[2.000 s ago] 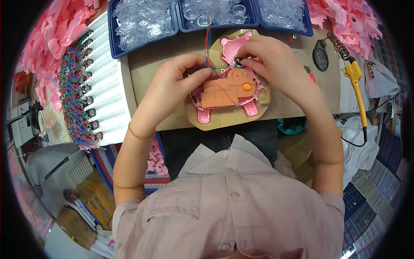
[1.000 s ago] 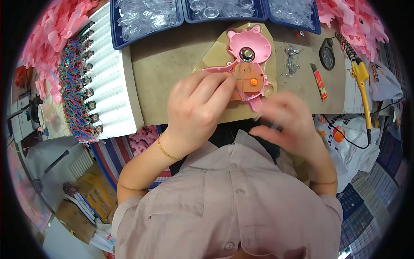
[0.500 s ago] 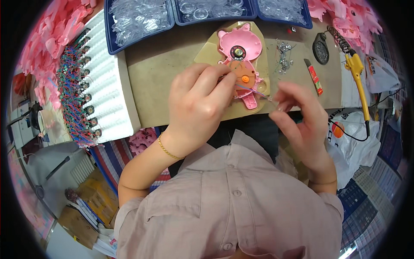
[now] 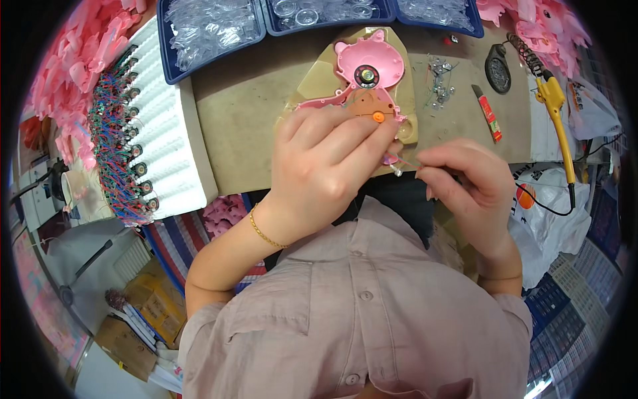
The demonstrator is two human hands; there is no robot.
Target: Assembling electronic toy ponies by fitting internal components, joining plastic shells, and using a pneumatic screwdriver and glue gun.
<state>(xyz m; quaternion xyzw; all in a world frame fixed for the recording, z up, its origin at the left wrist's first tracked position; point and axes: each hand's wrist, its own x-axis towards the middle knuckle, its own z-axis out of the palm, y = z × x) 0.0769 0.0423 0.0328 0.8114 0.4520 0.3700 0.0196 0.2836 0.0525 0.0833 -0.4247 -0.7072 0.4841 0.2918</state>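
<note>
A pink plastic toy shell shaped like an animal [image 4: 379, 56] lies in a tan holder [image 4: 319, 76]. A round black speaker [image 4: 367, 76] sits in its head part, and a brown-orange plate with an orange knob [image 4: 378, 117] in its body. My left hand [image 4: 329, 156] is over the body, its fingers closed around thin wires and hiding much of the lower shell. Below those fingertips a small pale piece [image 4: 397, 170] sticks out. My right hand [image 4: 472, 189], to the right, pinches the end of a thin pinkish wire [image 4: 407, 161] running from near the left fingertips.
Blue trays [image 4: 262, 33] of clear plastic parts stand at the back. White foam [image 4: 169, 133] with many wired speakers [image 4: 123, 139] is on the left. At right lie small metal parts [image 4: 440, 83], a red cutter [image 4: 488, 116], a black oval object [image 4: 498, 70] and a yellow soldering iron [image 4: 555, 110].
My left hand has shifted right and down, covering more of the toy body. My right hand has moved slightly down and right, its fingertips closing together.
</note>
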